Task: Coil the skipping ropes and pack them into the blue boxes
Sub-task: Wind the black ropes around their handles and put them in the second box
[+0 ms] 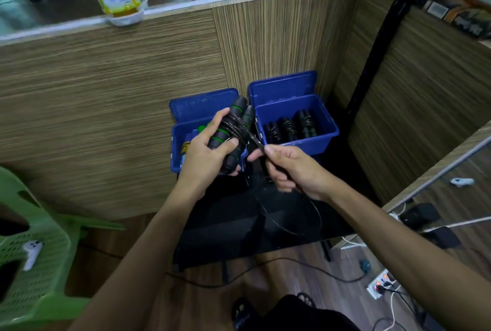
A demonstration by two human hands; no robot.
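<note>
Skipping-rope handles (230, 128): black with green bands; cord (289, 224) black, glossy. Both boxes (297, 128) blue; bundles (291, 126) in the right box black, faint green marks, possibly bands (blurred). Table (220, 229): black. Partition panels (111, 96): fine brown-and-tan horizontal streaks. Chair (39, 272) at left: light green, perforated grid. Floor (292, 272): brown woodgrain.

Bare forearms, no sleeves; black shorts (300, 314); dark sandal (243, 313).

Left hand (210, 152): you grip both rope handles (230, 131).
Right hand (292, 171): you pinch the cord (292, 220).
Blue boxes (297, 142): open.
</note>
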